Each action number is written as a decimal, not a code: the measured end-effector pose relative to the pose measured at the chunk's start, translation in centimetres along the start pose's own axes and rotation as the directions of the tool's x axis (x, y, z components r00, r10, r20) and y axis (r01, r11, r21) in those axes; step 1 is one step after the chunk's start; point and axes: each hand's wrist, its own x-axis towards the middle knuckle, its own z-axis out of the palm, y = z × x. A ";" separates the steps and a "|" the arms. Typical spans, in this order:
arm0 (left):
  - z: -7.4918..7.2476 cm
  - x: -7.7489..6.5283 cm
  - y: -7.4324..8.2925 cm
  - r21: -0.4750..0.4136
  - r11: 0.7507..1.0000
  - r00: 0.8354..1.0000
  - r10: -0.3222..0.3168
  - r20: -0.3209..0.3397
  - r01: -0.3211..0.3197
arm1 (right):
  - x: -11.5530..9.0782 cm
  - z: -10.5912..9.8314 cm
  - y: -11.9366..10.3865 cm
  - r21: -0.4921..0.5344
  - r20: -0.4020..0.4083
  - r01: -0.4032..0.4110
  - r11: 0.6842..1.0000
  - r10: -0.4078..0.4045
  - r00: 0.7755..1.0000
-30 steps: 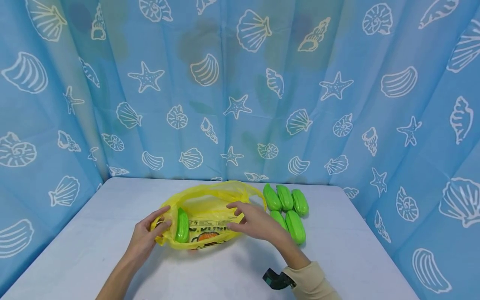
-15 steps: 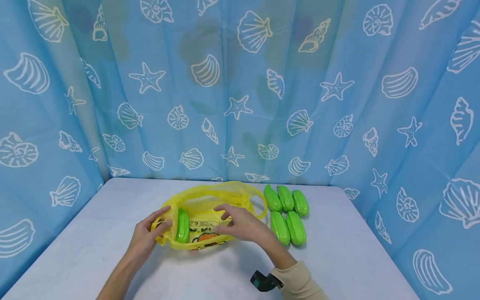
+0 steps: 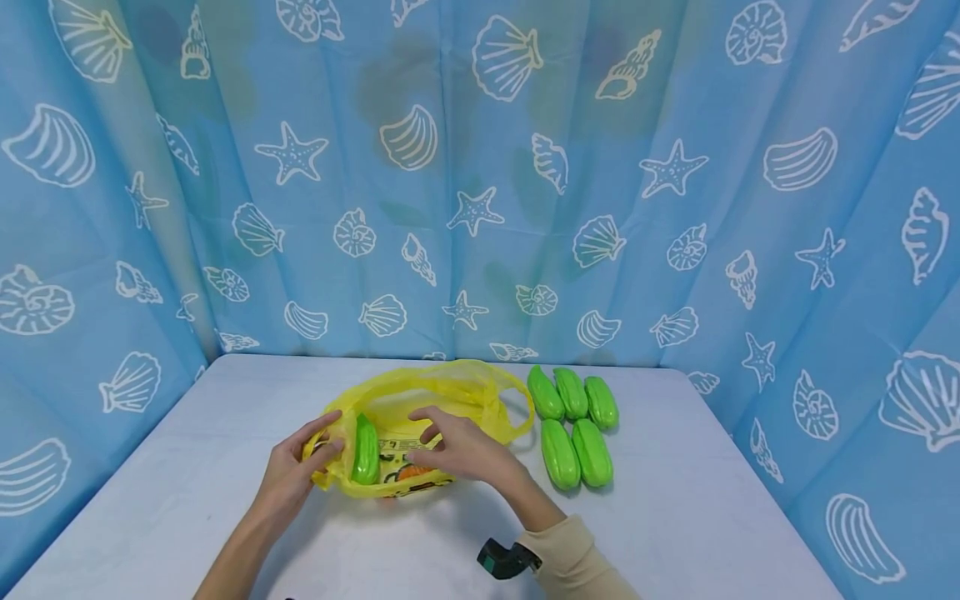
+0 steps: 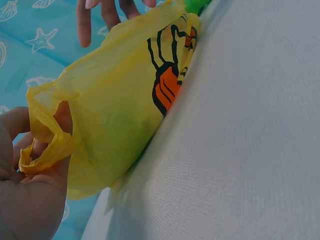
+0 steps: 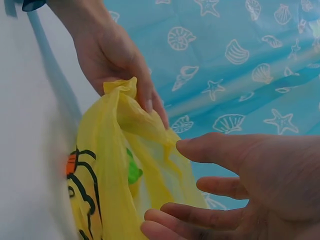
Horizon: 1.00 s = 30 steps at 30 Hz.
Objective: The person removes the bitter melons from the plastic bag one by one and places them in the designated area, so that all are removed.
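A yellow plastic bag (image 3: 495, 412) with black and orange print lies on the table, its mouth held wide. My left hand (image 3: 296, 458) pinches the bag's left edge between thumb and fingers; in the left wrist view the bunched handle (image 4: 50, 150) is between them. Inside the bag, near that side, is one shiny green elongated piece (image 3: 366, 452), like a plump vegetable; its exact kind cannot be told. My right hand (image 3: 465, 448) hovers over the bag's opening, fingers spread and loosely bent, holding nothing. The right wrist view shows its fingers (image 5: 215, 150) apart.
Several similar green pieces (image 3: 592, 454) lie in two rows right of the bag on the white table (image 3: 675, 500). A blue curtain (image 3: 480, 167) with white shell prints hangs behind and at both sides. A dark device (image 3: 506, 558) is on the right wrist.
My right hand has moved left across the bag's opening, away from the loose green pieces, still holding nothing. My left hand keeps its grip on the bag, almost unmoved.
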 end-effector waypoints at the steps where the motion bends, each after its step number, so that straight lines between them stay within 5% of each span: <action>1: 0.0 0.0 0.0 0.002 1.000 1.000 0.002 0.000 -0.002 | 0.2 0.1 0.0 0.014 0.006 0.000 1.000 0.000 1.000; 9: -0.1 -0.1 0.1 -0.007 1.000 1.000 -0.002 0.003 0.002 | 1.6 1.5 0.1 0.081 0.019 -0.011 0.997 0.009 1.000; 30: -0.1 -0.2 0.1 0.010 1.000 1.000 0.004 0.011 -0.005 | 4.6 2.9 0.1 0.048 0.045 -0.113 0.992 0.111 0.993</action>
